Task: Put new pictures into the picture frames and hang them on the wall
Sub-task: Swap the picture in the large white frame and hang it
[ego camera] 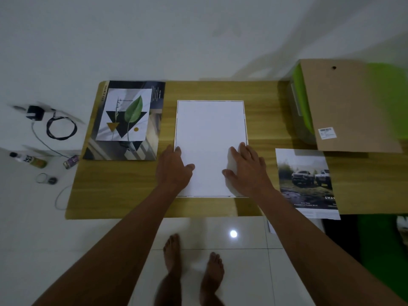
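Basically wooden table (262,120) spans mid-frame, brown backing board (353,107) set aside upper right, white picture frame (209,100) flat at centre with white sheet (209,133) inside, left hand (174,168) and right hand (247,168) pressing it, fingers straight and together, likely seating it.

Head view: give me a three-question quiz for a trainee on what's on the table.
1. True or false: the left hand and the right hand both lie flat on the white sheet.
2. Which lies to the right of the white sheet? A: a leaf print. B: the truck print. C: scissors.
3. Fill in: the brown backing board lies over a ____ box.

Key: 1 true; 2 B; 3 green.
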Demonstrator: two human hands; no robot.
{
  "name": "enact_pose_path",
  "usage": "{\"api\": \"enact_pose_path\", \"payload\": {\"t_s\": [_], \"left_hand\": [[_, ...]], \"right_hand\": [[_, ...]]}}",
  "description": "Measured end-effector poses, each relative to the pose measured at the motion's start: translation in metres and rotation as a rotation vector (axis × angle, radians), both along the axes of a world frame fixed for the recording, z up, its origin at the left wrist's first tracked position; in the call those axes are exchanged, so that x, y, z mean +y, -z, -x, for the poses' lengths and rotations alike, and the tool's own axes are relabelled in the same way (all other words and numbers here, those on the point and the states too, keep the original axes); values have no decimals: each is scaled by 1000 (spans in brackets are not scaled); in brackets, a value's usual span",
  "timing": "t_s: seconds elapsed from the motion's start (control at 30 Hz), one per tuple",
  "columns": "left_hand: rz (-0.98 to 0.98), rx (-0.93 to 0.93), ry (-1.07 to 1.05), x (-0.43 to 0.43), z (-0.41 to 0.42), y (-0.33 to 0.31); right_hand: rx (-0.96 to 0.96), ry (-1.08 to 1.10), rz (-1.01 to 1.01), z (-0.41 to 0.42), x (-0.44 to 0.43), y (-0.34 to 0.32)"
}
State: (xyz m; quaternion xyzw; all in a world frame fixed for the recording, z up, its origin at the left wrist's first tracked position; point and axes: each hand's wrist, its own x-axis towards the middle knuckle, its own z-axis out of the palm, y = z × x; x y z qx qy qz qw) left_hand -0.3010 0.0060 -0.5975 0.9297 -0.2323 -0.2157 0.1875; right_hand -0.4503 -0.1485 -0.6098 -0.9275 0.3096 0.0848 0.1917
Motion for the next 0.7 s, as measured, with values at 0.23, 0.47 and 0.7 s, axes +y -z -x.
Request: {"api": "enact_pose_path", "payload": {"t_s": [0.23, 0.47, 0.7], "left_hand": [[159, -12, -192, -3, -3, -4], [-23, -150, -155, -2, 4, -12], [-122, -218, 89, 3, 8, 6]], "right_hand": [[11, 10, -7, -1, 3, 5], [9, 15, 19, 0, 4, 5], [25, 9, -31, 1, 5, 7]]}}
